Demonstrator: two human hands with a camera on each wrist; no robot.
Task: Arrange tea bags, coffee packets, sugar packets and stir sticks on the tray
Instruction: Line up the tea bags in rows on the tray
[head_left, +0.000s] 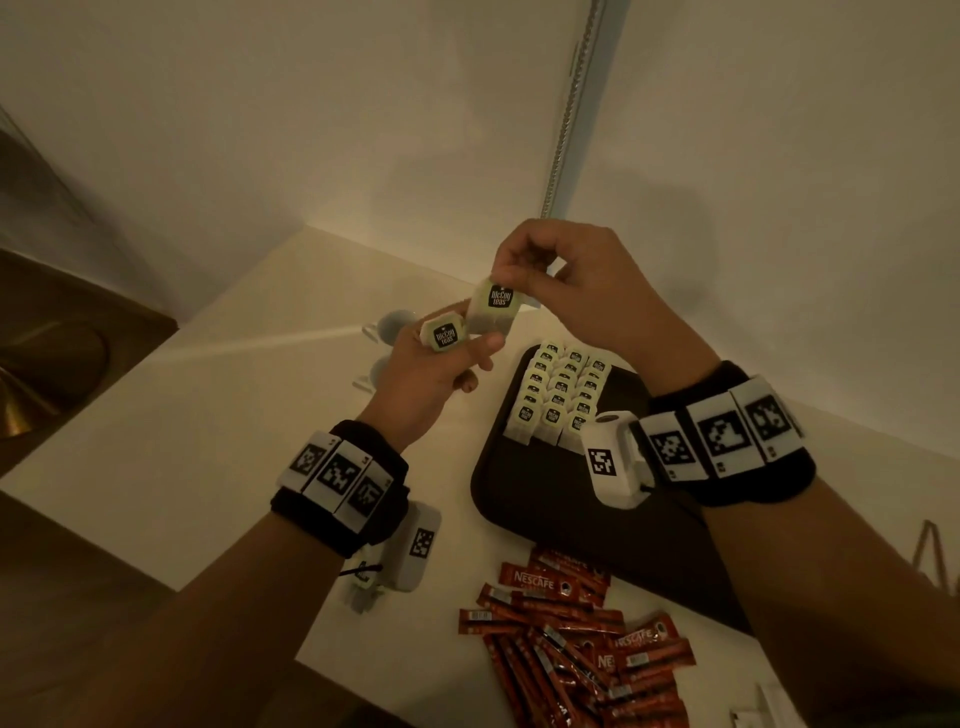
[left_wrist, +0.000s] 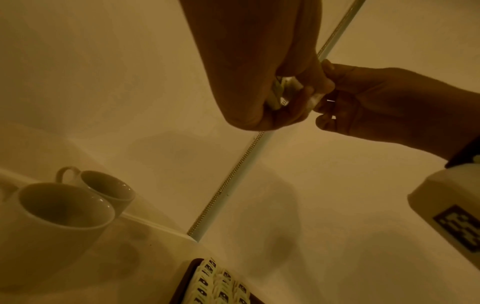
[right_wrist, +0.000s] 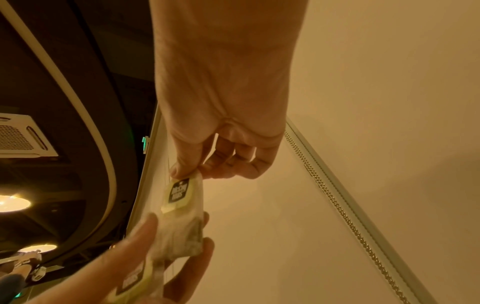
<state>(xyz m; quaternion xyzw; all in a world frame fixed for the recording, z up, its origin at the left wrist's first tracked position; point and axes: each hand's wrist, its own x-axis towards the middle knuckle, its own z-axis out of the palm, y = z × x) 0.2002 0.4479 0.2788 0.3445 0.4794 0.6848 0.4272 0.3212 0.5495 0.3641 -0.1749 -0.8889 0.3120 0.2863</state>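
Both hands raised above counter (head_left: 218, 415), far-left of the black tray (head_left: 519, 499): right hand (head_left: 582, 291) pinches top edge of a McCoy tea bag (head_left: 493, 312) btwn thumb and fingers; left hand (head_left: 431, 374) grips a second tea bag (head_left: 444, 335) and touches the lower end of the first. Tray's far end carries three rows of tea bags (head_left: 561, 395), standing, packed close. Nescafe coffee sticks (head_left: 582, 644) lie in a loose heap on the counter just near of tray; two white cups (left_wrist: 78, 201) stand left of tray's far end.
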